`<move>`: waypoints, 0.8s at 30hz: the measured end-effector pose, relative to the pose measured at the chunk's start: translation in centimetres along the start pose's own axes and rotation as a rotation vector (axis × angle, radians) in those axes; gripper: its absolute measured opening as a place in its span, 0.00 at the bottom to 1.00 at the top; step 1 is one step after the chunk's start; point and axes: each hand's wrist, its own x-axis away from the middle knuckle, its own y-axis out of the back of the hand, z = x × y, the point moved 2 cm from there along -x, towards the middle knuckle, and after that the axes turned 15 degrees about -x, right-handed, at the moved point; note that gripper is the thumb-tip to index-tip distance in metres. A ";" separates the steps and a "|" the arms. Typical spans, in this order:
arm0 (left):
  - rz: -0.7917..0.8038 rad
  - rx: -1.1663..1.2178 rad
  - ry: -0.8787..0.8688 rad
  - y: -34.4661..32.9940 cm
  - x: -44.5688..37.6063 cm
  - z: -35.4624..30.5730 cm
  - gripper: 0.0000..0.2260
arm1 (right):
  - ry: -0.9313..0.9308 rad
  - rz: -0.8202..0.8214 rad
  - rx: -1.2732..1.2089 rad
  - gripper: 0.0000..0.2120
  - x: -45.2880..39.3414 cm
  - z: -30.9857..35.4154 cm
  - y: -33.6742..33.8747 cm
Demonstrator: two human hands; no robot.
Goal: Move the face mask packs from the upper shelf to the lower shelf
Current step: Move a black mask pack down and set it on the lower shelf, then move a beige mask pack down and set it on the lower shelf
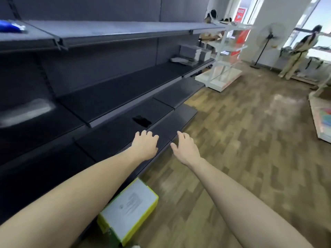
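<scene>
Reaching out over the low dark shelf (114, 140), the left hand (145, 145) and right hand (186, 149) hang loose-fingered and unladen, a blurred blue pack (10, 26) lying on the top shelf (107, 31) at far left.

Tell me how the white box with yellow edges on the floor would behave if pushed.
The white cardboard box with yellow edges lies flat and low on the wooden floor, so it would probably slide, not tip. Its squared sides suggest stiffness. Its weight cannot be judged.

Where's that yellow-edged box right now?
In the head view, the yellow-edged box lies on the wood floor at bottom centre, beneath the left forearm.
</scene>
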 end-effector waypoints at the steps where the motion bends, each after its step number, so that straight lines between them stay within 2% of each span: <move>1: -0.002 -0.003 -0.021 0.2 -1.4 -1.0 0.22 | -0.016 -0.004 -0.002 0.29 -0.5 -1.1 0.5; 12: 0.009 0.084 -0.142 2.1 -23.4 -10.1 0.19 | -0.170 -0.029 0.066 0.30 -15.0 -13.7 8.4; 24: 0.015 0.071 -0.227 6.7 -45.4 -15.0 0.25 | -0.208 -0.088 0.121 0.26 -33.3 -25.0 15.4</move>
